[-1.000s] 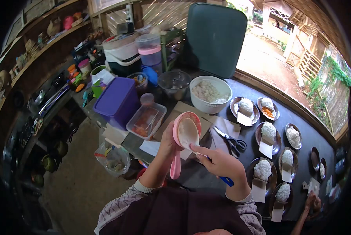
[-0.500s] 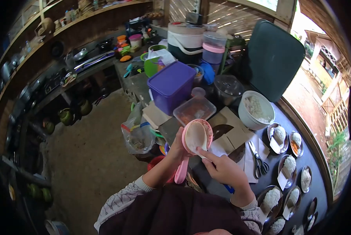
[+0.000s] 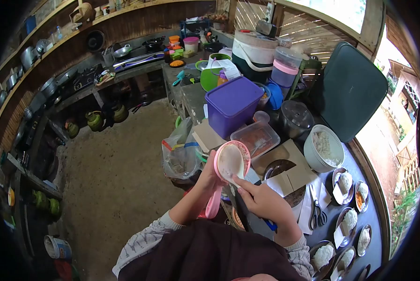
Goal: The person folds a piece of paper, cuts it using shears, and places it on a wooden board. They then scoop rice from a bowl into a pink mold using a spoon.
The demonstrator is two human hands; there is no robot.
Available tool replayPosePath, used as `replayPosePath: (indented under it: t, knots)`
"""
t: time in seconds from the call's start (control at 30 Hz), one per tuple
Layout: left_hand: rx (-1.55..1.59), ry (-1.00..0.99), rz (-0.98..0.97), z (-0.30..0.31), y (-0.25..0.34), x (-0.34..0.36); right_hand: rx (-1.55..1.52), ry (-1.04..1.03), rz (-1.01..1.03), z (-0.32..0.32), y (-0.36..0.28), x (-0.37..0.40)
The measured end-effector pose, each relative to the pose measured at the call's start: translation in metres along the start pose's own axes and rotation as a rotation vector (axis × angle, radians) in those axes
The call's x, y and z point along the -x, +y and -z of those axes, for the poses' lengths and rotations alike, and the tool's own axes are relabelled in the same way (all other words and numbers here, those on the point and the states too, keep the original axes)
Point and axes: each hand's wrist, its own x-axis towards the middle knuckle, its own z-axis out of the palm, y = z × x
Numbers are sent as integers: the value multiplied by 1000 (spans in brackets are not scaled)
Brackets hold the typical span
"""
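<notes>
My left hand [image 3: 209,172] is closed around a pink plastic dipper [image 3: 213,204], its long handle hanging below. Rice shows along the inside of the dipper's rim. In my right hand [image 3: 268,203] is a white rice paddle [image 3: 231,161], its broad blade over the dipper's mouth and covering most of it. Whether the blade presses on the rice is hidden. Just beyond the hands lie a clear lidded container [image 3: 256,139] and brown cardboard [image 3: 285,180]. Black-handled scissors [image 3: 316,213] rest to the right of my right hand.
Several metal plates with mounds of rice [image 3: 323,256] line the right side of the table. A white tub of rice [image 3: 323,150] stands behind them. A purple box [image 3: 233,100] is ahead, and a plastic bag [image 3: 179,159] hangs at the table's left edge.
The view has swung left, so the table and its things sit farther right and lower. Both hands keep their hold on the dipper and paddle, with little change between them.
</notes>
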Motion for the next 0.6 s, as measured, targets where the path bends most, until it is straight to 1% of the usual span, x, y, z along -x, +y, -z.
replayPosePath:
  t: [0.03, 0.1, 0.13, 0.17, 0.2, 0.23, 0.27, 0.3, 0.37, 0.4, 0.43, 0.47, 0.53, 0.6]
  knots:
    - [-28, 29, -33, -5, 2, 4, 2, -4, 7, 0, 0, 0]
    - [-6, 25, -32, -15, 7, 10, -28, -30, -30, 1, -1, 2]
    - [33, 80, 0, -25, 9, 13, -30, -35, -32, 5, -1, 3]
    - [68, 129, 29, -31, 11, 14, -58, -99, -55, 14, 1, 2]
    - [67, 127, 29, -23, 9, 13, -85, -161, -79, 20, 3, 1]
    - [56, -46, 34, -5, 5, 9, -83, -159, -79, 21, 6, 3]
    - [46, -219, 38, 8, -1, 3, -108, -103, -49, 21, 9, 6]
    - [48, -219, 39, 17, -7, -5, -133, -50, -22, 20, 12, 8]
    - [516, -761, 97, 30, -14, -16, -121, -25, -12, 16, 16, 4]
    - [514, -763, 97, 15, -10, -10, -109, 4, 0, 13, 17, 2]
    - [250, -380, 50, -11, -2, 3, -108, 6, 1, 9, 16, 0]
    - [-9, 5, 3, -26, 1, 11, -79, 37, 2, 4, 13, -1]
    - [-15, 1, -5, -22, 1, 12, -46, 70, 7, -1, 11, -1]
    - [-24, -4, -6, -23, 2, 13, -104, 22, -56, -3, 11, 0]
